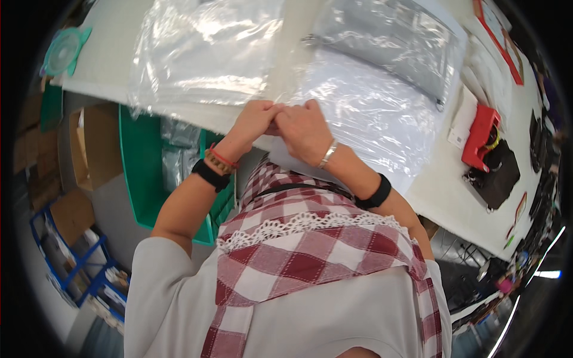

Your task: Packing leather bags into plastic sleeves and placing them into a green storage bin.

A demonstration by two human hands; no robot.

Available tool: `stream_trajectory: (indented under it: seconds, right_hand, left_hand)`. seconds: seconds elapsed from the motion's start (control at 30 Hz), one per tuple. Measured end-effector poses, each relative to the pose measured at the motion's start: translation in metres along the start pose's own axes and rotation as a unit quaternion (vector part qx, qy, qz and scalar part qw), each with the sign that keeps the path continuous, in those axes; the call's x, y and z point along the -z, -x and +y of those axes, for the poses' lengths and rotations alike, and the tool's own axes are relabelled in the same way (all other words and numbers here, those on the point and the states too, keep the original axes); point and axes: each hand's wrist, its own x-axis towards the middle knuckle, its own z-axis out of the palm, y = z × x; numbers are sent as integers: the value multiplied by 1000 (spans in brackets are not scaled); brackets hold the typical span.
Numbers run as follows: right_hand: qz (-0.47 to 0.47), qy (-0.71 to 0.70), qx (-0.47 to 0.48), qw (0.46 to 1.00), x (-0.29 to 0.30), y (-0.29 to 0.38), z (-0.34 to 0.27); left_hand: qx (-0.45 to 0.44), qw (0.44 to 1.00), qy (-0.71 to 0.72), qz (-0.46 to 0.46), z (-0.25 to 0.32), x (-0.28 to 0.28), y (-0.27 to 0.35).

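My left hand [254, 124] and my right hand [304, 129] meet at the near edge of the worktable, fingertips together. Both pinch what looks like the edge of a clear plastic bag; their fingers hide the exact grip. Left of them a shiny clear plastic bag [206, 53] lies flat on the white table [107, 67]. Beneath and beyond my right hand, a clear film bag [376, 112] lies over white sheets. A grey pouch [385, 40] in clear plastic rests farther back on the right.
Below the table edge at left stands a green bin [141, 179] with wrapped grey packets [177, 154], beside a cardboard box [100, 145]. A red tape dispenser [479, 138] and a black pouch [499, 174] lie at right. A small turquoise fan [63, 51] sits at the far left.
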Motion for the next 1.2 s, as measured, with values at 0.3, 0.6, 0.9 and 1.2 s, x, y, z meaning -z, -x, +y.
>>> stream_trajectory:
  seconds: [0.3,0.6,0.9,1.2]
  right_hand:
    - [315,-473,-192,800,210,227,69]
    - [-407,-389,-787,253,-44,572,39]
    - [146,-3,-464,874,112,295,71]
    - [-9,301,60,952,107,182,193]
  left_hand:
    - [35,996,-64,43,30,39,7]
    - [83,982,-166,37,69,67,2]
    - [-446,586,-650,189,93,91,-65]
    - [-543,409,-732,37,106,71,-115]
